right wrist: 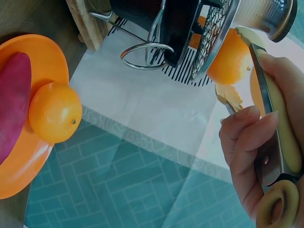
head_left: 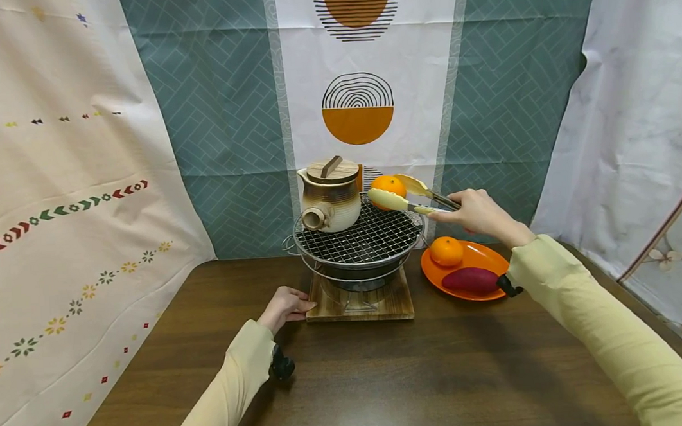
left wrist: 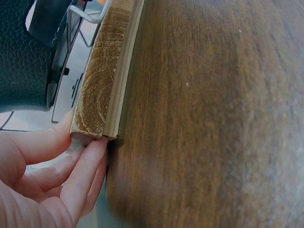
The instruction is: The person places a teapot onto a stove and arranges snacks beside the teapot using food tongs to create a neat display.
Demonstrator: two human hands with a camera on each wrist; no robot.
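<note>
My right hand (head_left: 482, 213) grips a pair of tongs (right wrist: 268, 104) with pale yellow tips and metal arms. Between the tips sits a mandarin orange (head_left: 390, 184), close over the right rear of the round wire-mesh grill (head_left: 385, 230). On the grill's left side stands a beige and brown side-handled teapot (head_left: 343, 206) with a wooden lid. My left hand (head_left: 288, 304) pinches the front left corner of the square wooden board (head_left: 404, 305) under the grill. In the left wrist view, the thumb and fingers (left wrist: 88, 173) meet at that board's corner.
Right of the grill, an orange plate (head_left: 486, 255) holds a second mandarin (head_left: 446, 251) and a purple sweet potato (head_left: 470, 281). Wire loops (right wrist: 147, 57) stick out from the grill's sides. Patterned cloth (head_left: 226, 116) hangs behind the brown wooden table (head_left: 384, 378).
</note>
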